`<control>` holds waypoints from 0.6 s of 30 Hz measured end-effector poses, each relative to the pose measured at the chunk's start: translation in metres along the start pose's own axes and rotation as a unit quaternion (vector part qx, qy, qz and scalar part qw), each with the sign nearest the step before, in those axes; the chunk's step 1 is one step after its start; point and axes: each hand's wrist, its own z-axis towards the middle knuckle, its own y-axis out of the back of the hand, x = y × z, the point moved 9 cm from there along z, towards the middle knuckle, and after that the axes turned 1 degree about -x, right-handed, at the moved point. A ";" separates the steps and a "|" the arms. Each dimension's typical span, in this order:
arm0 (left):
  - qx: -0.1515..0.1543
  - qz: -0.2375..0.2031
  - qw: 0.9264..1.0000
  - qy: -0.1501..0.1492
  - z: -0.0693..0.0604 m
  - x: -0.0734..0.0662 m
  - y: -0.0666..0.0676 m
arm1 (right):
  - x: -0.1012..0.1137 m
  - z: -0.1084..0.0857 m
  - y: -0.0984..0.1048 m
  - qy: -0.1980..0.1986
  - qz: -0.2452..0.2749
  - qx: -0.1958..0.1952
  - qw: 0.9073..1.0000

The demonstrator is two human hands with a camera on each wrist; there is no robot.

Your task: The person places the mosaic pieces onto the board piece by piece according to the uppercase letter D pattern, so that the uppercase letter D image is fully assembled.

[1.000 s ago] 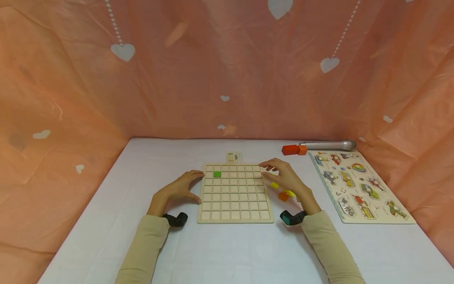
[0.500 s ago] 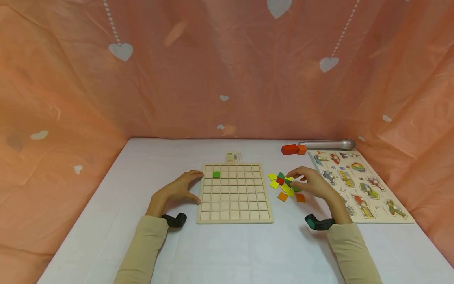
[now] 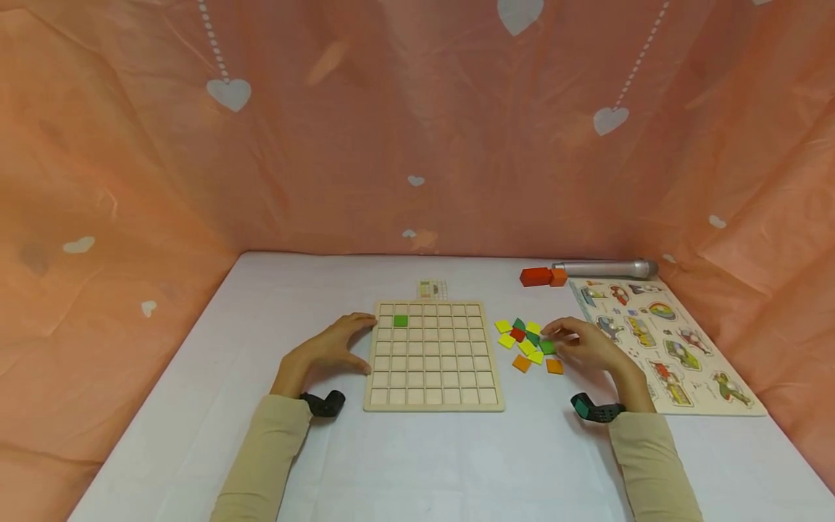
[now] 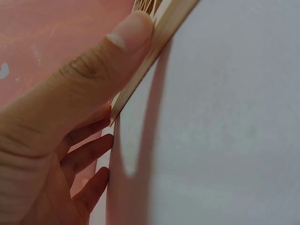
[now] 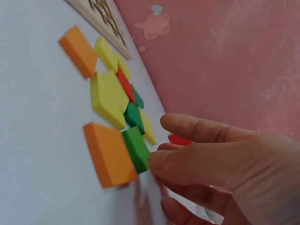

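Note:
A wooden grid board (image 3: 433, 407) lies in the middle of the table, with one green tile (image 3: 401, 320) in its upper left part. My left hand (image 3: 329, 344) rests at the board's left edge, fingers spread; in the left wrist view the thumb (image 4: 133, 33) lies against the board's side. Right of the board is a loose group of yellow, green, red and orange tiles. My right hand (image 3: 587, 344) is at the right side of this group, its thumb (image 5: 161, 161) at the edge of a green tile (image 5: 136, 149). An orange tile (image 5: 110, 157) lies beside that one.
Behind the board lies a small printed card (image 3: 433, 290). Farther back on the right are a red block (image 3: 536, 277), an orange block (image 3: 558, 278) and a silver microphone (image 3: 607, 269). A picture puzzle board (image 3: 707, 395) lies along the right side.
My right hand has left the grid board's upper right edge and moved right, across the loose tiles to their right side, uncovering them. The left hand has stayed at the board.

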 end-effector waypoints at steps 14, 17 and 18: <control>-0.005 0.001 1.000 -0.020 0.001 -0.002 0.000 | -0.012 0.000 -0.006 -0.018 0.000 0.005 1.000; -0.003 -0.002 1.000 -0.016 0.002 -0.002 0.000 | -0.013 0.000 -0.006 -0.017 -0.006 0.001 1.000; -0.003 0.000 1.000 -0.017 0.002 -0.002 0.000 | -0.013 0.000 -0.006 -0.018 -0.006 -0.002 1.000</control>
